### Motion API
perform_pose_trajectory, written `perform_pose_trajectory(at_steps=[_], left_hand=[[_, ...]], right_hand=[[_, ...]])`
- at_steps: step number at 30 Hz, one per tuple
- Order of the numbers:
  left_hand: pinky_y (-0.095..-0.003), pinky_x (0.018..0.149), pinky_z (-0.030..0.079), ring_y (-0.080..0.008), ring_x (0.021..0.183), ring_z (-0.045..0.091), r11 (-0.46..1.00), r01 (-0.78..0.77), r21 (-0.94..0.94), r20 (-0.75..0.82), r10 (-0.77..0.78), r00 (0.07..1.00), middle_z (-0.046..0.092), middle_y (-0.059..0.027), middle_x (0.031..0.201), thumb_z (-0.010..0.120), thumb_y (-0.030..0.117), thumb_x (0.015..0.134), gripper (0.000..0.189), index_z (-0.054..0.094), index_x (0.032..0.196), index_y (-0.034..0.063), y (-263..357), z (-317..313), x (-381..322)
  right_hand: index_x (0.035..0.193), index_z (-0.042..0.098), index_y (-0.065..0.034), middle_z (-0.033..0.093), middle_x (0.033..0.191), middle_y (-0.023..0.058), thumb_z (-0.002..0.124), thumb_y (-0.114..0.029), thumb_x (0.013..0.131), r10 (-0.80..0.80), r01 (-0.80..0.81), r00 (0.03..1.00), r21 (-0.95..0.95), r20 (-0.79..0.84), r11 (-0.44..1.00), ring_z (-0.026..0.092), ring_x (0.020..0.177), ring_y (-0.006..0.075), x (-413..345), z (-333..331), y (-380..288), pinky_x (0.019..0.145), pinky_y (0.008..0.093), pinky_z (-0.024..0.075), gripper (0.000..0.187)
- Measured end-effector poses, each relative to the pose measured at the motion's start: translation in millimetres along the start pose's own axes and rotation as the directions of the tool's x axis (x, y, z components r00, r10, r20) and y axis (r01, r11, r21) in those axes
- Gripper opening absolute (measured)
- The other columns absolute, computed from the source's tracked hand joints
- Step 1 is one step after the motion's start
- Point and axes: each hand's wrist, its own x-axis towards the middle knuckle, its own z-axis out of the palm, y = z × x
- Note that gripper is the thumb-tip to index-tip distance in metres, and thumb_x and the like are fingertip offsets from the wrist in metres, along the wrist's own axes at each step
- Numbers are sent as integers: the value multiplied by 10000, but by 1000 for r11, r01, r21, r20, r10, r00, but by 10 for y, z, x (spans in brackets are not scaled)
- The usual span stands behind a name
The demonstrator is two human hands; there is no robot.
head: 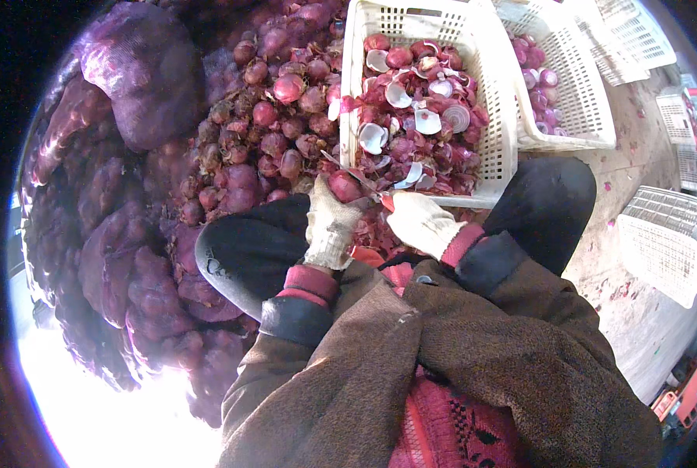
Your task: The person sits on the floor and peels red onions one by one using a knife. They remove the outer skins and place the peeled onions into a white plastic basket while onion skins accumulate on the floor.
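My left hand, in a pale knit glove, grips a red onion just outside the near left corner of a white plastic crate. My right hand, gloved the same way, is closed around the red handle of a knife. Its blade points up and left and lies across the top of the onion. Inside the crate are onion skins, pale cut pieces and several red onions. To the left, a heap of unpeeled red onions reaches close to my left hand.
Purple mesh sacks are piled along the left side. A second white crate, holding peeled onions, stands beyond the first. Stacked white crates rest on the floor at the right. My bent knees flank the work area.
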Motion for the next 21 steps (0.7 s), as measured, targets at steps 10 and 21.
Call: perform_pose_trajectory(at_steps=[10,21], left_hand=[[-385,947,442,-308,1126,536,987,-27,-161,47,35,998,502,-185,1253,851,240,546,945,381,1340,34,-140,54,29],[-389,944,452,-307,1124,542,984,-75,-164,-42,69,997,492,-176,1270,860,229,556,967,360,1362,38,-265,183,19]], right_hand=[[864,612,57,620,804,284,507,-190,804,88,-78,988,-78,124,994,619,782,425,-82,-33,65,700,478,486,276],[971,596,30,630,835,250,540,-189,813,-23,38,996,-182,85,982,622,812,408,187,286,273,726,448,497,276]])
